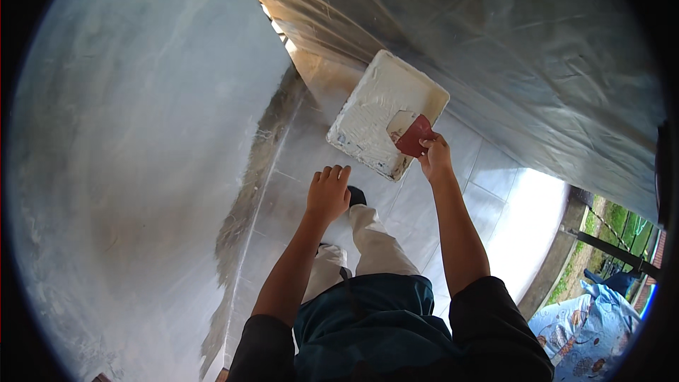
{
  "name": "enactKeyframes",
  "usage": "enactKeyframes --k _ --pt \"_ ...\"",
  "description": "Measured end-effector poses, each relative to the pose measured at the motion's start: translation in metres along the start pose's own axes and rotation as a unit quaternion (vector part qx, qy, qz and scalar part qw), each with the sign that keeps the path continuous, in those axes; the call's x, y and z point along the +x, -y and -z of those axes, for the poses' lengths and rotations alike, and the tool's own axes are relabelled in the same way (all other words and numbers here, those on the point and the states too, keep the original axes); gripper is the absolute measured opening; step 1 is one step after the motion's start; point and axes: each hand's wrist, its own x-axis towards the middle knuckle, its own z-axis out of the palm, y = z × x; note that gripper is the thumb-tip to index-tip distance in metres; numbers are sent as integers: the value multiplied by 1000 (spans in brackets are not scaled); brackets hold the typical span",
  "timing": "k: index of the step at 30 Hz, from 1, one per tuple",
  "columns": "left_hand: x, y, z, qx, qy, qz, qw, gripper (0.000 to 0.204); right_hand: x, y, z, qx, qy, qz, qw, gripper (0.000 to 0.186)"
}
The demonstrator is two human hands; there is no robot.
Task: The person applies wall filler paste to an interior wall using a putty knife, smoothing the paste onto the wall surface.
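Note:
My right hand [435,157] grips a red-handled putty scraper [410,132] whose blade carries white plaster. The scraper hovers over the near right corner of a white rectangular tray [368,102] smeared with plaster, lying on the tiled floor. My left hand [329,192] hangs free in front of me, fingers loosely apart, holding nothing, a short way left of the tray's near edge.
A plastered grey-white wall [141,141] fills the left. Clear plastic sheeting [495,35] covers something large at the upper right. Pale floor tiles [488,170] run between them, with plaster splatter along the wall base [247,191]. A step edge and greenery [601,233] lie at the right.

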Motion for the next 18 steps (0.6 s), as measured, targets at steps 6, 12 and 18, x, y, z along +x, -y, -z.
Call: enactKeyframes --k 6,12,18 --pt "-9 0 -48 -21 93 27 995 42 39 -57 64 -3 -67 -20 998 32" --pt "-10 8 -82 18 130 7 991 46 51 -93 91 -93 -118 -13 989 32" --pt "3 6 -96 5 180 21 983 47 63 -105 105 -107 -104 11 989 28"
